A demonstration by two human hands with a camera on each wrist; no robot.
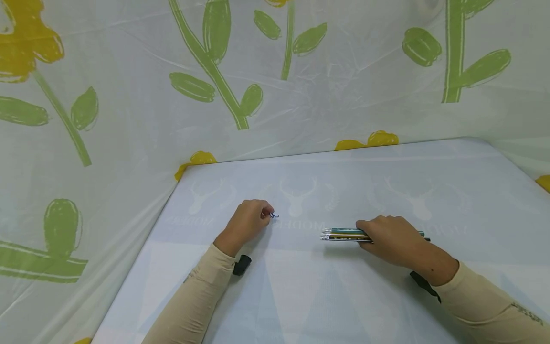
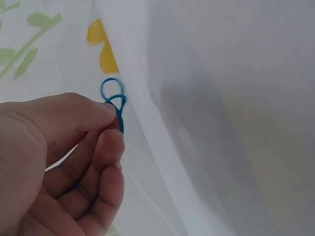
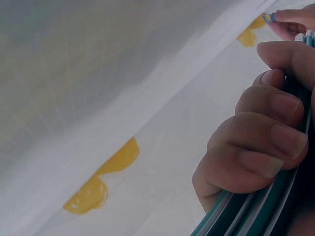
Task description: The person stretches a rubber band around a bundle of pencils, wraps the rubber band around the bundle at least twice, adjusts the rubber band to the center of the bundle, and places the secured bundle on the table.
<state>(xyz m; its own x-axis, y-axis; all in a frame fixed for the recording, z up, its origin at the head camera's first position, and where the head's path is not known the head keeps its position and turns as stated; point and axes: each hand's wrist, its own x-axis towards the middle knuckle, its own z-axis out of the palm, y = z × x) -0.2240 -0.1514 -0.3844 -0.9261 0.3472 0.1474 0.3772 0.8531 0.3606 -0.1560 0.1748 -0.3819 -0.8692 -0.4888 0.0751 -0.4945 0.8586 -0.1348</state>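
Observation:
In the head view my left hand (image 1: 249, 220) pinches a thin blue rubber band (image 2: 112, 88) between thumb and forefinger. The band is twisted into small loops that stick out past the fingertips, as the left wrist view shows. To the right, my right hand (image 1: 393, 239) grips a bundle of pencils (image 1: 343, 234), held lengthwise over the table. Their ends with metal ferrules point left toward the left hand, and the other ends show just behind the right hand. In the right wrist view the fingers (image 3: 261, 142) curl round the dark and green striped pencils (image 3: 246, 211).
A pale table cover (image 1: 296, 277) with faint deer-head prints lies under both hands. Behind and to the left hangs a white curtain (image 1: 129, 57) with green stems and yellow flowers, meeting the table's far edge. Dark wrist devices (image 1: 242, 265) sit below both wrists.

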